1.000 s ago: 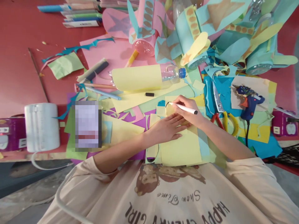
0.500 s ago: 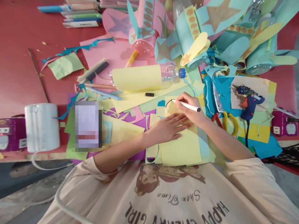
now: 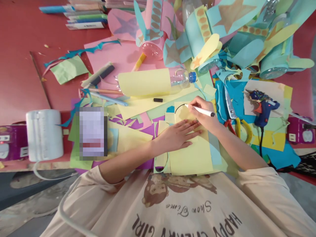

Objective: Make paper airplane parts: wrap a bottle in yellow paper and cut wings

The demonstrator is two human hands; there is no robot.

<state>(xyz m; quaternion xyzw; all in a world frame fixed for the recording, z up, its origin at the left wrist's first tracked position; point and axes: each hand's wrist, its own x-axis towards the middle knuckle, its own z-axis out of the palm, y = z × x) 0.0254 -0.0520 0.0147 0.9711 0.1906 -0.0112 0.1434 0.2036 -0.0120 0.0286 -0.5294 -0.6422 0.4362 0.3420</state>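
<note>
My right hand [image 3: 203, 112] grips a white marker [image 3: 201, 111] with a black end. Its tip touches the top of a pale yellow paper sheet [image 3: 191, 154], at the end of a curved black line. Flat on that same sheet lies my left hand [image 3: 179, 136], fingers stretched and slightly apart, just below the line. A small black marker cap [image 3: 158, 100] rests on paper above and left of the hands. Beyond it a plastic bottle [image 3: 182, 78] with a blue cap lies on its side, wrapped in yellow paper.
Scissors [image 3: 230, 105] with red and yellow handles and a blue glue gun [image 3: 265, 110] lie to the right. Paper-covered bottle models [image 3: 199, 29] crowd the back. At left are a phone [image 3: 92, 133] and a white corded device [image 3: 44, 135]. Several markers [image 3: 86, 18] sit back left.
The marker tip has moved slightly right, and the black curve on the yellow sheet has grown longer. My right hand shifted right with it; my left hand stays in place.
</note>
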